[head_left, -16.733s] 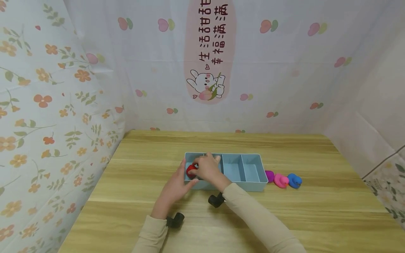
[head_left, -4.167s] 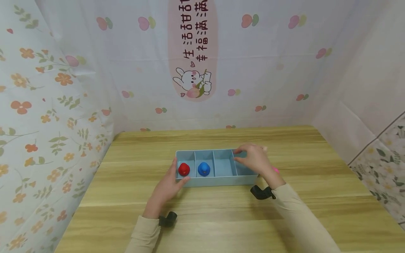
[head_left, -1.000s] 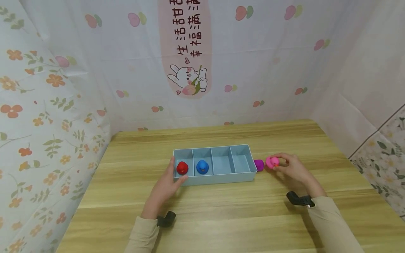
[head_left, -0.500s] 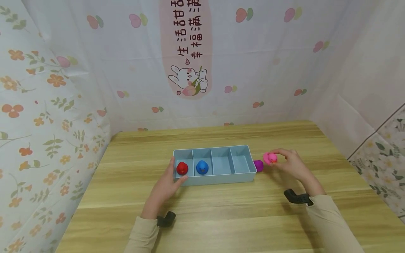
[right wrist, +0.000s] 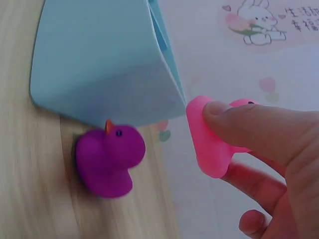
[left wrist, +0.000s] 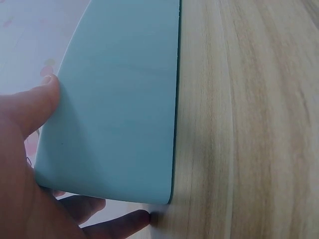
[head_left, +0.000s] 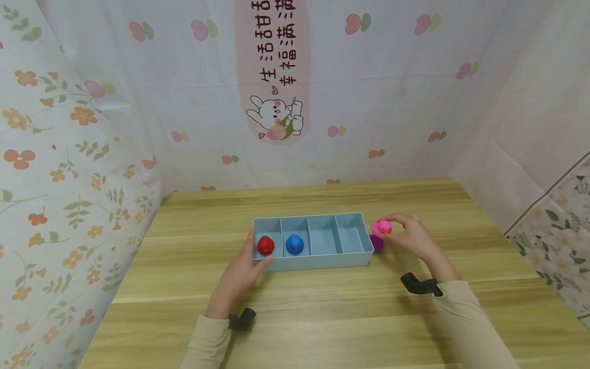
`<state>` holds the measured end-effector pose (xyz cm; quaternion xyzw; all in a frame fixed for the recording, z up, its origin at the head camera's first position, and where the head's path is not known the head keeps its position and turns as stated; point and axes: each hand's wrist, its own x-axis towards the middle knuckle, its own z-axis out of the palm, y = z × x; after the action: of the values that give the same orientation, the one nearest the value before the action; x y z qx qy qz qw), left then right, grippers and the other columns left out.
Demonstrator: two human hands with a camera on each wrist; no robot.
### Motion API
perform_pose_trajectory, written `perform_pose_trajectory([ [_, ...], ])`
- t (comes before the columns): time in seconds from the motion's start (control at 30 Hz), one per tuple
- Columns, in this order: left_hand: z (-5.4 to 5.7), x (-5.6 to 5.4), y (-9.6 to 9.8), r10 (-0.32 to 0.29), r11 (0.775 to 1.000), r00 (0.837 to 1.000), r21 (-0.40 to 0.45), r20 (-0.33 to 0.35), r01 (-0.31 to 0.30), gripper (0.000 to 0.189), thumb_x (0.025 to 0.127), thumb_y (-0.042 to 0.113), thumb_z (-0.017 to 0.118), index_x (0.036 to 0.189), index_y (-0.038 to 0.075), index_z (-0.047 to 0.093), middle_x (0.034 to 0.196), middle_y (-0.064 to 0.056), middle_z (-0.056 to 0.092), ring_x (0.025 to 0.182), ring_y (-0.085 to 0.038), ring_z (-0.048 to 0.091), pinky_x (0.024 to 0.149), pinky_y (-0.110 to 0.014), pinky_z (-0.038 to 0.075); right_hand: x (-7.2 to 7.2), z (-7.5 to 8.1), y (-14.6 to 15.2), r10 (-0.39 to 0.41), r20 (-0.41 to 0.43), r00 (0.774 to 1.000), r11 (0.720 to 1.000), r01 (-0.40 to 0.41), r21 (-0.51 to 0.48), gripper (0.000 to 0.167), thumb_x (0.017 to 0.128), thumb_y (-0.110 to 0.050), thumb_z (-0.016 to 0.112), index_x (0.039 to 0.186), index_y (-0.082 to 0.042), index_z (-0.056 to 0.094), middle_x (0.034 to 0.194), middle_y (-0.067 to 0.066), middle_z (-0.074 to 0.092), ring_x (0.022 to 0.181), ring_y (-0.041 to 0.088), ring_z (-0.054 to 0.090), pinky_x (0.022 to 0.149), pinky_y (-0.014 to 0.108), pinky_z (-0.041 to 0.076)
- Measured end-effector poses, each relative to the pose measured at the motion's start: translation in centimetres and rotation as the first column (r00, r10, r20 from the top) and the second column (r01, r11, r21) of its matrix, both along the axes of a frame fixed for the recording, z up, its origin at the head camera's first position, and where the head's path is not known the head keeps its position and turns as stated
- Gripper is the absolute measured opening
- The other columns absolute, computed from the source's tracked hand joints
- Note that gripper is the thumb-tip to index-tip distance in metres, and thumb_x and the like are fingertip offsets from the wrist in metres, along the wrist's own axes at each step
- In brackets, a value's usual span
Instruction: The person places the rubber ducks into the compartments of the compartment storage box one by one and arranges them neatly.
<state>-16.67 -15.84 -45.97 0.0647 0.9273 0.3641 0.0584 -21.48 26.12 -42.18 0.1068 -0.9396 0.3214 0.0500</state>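
Off table [head_left: 313, 307] near box [head_left: 318, 262], right hand [head_left: 412, 238] pinches pink duck [head_left: 380, 226]

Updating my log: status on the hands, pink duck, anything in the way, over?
Right hand pinching pink duck, lifted. Left hand holding tray at its left end. No obstacle apparent; purple duck sits low beside tray's right end.

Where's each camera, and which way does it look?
Head: worn on the head, looking forward and down at the tray; left hand, right hand and sleeves show.
Left wrist: worn there, facing the tray's outside; left hand shows.
Right wrist: worn there, facing the pink duck; right hand shows.
Head and right wrist share the purple duck.
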Motion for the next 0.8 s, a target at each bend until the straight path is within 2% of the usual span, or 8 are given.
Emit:
perform_pose_trajectory([
  [0.3, 0.0, -0.1, 0.0, -0.008, 1.0, 1.0, 0.001, -0.011, 0.008, 0.096, 0.09, 0.049, 0.059, 0.154, 0.008, 0.001, 0.159, -0.015, 0.016, 0.143, -0.036, 0.025, 0.113, -0.052, 0.027, -0.4, 0.7, -2.2, 0.023, -0.013, 1.0, 1.0, -0.024, -0.014, 0.045, 0.076, -0.024, 0.081, 0.113, -0.002, 0.067, 0.119, 0.022, 0.064, 0.103, 0.036, 0.041, 0.077, 0.042, 0.037],
  [0.6, 0.0, 0.0, 0.0, -0.004, 1.0, 1.0, 0.017, -0.012, 0.005, 0.095, 0.091, 0.046, 0.06, 0.154, 0.008, 0.001, 0.159, -0.015, 0.016, 0.143, -0.036, 0.025, 0.113, -0.052, 0.028, -0.5, 0.9, -4.5, 0.041, -0.004, 0.999, 0.999, -0.041, -0.023, 0.04, 0.076, -0.02, 0.08, 0.111, -0.005, 0.068, 0.119, 0.02, 0.063, 0.105, 0.032, 0.042, 0.078, 0.046, 0.029],
  [0.8, -0.1, 0.0, -0.1, -0.007, 0.999, 1.0, 0.034, -0.006, 0.008, 0.095, 0.091, 0.046, 0.06, 0.154, 0.008, 0.0, 0.159, -0.014, 0.016, 0.143, -0.036, 0.025, 0.113, -0.052, 0.028, -0.5, 0.7, -5.9, 0.086, -0.013, 0.996, 0.995, -0.086, -0.042, 0.035, 0.077, -0.017, 0.078, 0.108, -0.004, 0.068, 0.118, 0.02, 0.063, 0.101, 0.033, 0.043, 0.075, 0.046, 0.025],
])
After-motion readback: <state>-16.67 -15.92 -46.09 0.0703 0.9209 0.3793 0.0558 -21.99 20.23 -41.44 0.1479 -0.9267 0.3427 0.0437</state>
